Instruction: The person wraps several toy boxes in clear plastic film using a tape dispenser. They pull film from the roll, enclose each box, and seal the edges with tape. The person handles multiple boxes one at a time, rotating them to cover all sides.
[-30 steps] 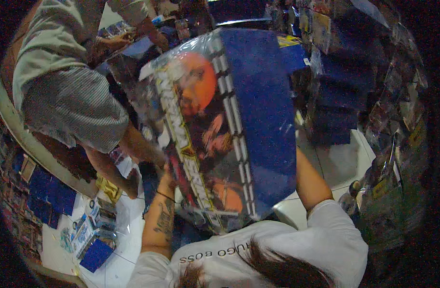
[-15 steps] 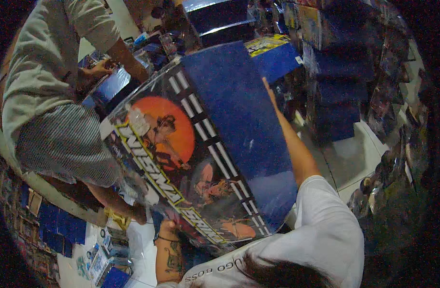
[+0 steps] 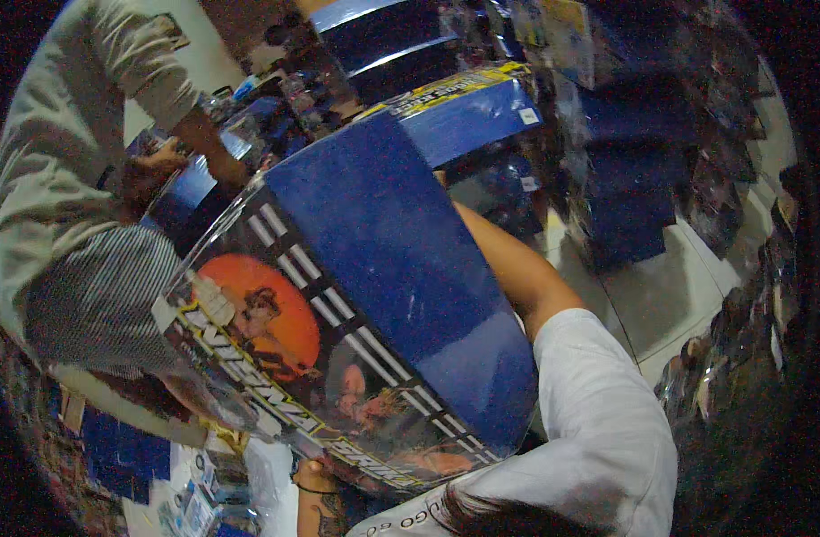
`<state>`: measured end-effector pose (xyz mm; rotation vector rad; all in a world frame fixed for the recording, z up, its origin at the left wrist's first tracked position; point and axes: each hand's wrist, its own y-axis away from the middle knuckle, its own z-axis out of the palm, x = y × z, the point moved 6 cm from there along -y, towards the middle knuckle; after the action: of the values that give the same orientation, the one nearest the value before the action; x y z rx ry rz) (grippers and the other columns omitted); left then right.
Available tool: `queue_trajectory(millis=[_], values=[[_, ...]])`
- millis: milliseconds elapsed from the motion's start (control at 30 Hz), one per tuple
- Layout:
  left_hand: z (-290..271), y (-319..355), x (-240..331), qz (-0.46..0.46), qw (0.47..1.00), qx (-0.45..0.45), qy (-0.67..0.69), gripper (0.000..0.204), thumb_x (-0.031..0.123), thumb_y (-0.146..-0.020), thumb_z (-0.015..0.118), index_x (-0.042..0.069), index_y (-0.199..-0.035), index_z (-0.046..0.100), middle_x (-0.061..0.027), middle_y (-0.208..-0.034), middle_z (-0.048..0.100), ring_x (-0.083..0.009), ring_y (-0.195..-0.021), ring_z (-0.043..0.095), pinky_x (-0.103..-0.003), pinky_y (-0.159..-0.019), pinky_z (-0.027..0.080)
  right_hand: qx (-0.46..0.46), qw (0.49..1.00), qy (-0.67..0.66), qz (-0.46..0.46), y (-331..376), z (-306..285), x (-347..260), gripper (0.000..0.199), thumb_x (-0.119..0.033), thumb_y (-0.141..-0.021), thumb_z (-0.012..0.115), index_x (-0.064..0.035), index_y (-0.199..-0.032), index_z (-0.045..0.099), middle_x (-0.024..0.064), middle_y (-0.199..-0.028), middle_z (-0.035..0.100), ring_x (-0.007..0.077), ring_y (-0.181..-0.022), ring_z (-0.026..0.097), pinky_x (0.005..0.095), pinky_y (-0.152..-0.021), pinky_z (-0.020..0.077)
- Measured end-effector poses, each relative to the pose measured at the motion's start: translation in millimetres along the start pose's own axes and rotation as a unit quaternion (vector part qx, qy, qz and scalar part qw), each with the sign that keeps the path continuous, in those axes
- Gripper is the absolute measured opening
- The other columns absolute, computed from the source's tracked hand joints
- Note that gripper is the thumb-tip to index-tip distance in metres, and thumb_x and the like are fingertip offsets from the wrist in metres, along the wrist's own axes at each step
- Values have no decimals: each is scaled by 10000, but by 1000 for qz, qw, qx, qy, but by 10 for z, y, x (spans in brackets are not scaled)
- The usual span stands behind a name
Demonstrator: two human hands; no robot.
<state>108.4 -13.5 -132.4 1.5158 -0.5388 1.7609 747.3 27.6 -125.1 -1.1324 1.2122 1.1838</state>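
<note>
A large plastic-wrapped box [image 3: 401,259] lies slantwise across my front. One face is plain blue; the other is dark, with an orange disc, drawn figures and white double stripes. My left hand [image 3: 313,474] supports it at its lower left edge, the fingers hidden beneath. Along the far right side reaches my right arm, and only a sliver of my right hand [image 3: 441,177] shows at the box edge. Both hands bear the box between them. Just beyond its far end stands a blue box with a yellow printed top [image 3: 473,116].
At the left a person in a light shirt and striped shorts [image 3: 106,277] bends over, their hands at another shiny blue box [image 3: 191,192]. Stacked dark blue packages [image 3: 625,197] stand at the right above pale floor tiles [image 3: 670,295]. More packages [image 3: 123,447] lie lower left.
The large box has shifted left and slightly down in view. My right hand's fingertips, seen beside the box before, are now mostly behind it. More of the yellow-topped box shows.
</note>
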Motion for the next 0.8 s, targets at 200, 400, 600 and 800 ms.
queue_trajectory(millis=[200,400,600,800], values=[[58,64,39,18,999,-49,12,1014,419,-624,857,38,-1399,325,-130,-1312,497,-234,-1202,477,-391,-998,402,-445,889,-96,-49,1564,-2258,-478,811,-472,-841,620,35,-1401,326,194,-1384,440,309,-1244,466,403,-1020,382],[585,10,149,69,983,-172,15,1049,436,-603,866,42,-1406,317,-132,-1338,484,-244,-1236,464,-402,-1023,390,-412,872,-230,-131,3647,-4034,66,858,-288,-825,683,-36,-1485,194,133,-1447,349,258,-1311,385,393,-1095,307],[1329,-268,293,178,938,-297,9,1096,517,-575,861,64,-1412,318,-97,-1337,498,-239,-1208,503,-396,-1017,417,15,967,-243,75,3537,-4405,38,505,-325,-986,485,-53,-1393,362,91,-1368,422,229,-1244,421,354,-1062,308],[1822,-295,47,45,939,-289,179,915,618,-670,758,88,-1344,436,-49,-1235,581,-214,-1081,597,-393,-914,509,-86,918,-271,-276,3409,-4920,-618,1147,-673,-712,690,-59,-1501,128,119,-1520,216,284,-1385,239,424,-1143,161]])
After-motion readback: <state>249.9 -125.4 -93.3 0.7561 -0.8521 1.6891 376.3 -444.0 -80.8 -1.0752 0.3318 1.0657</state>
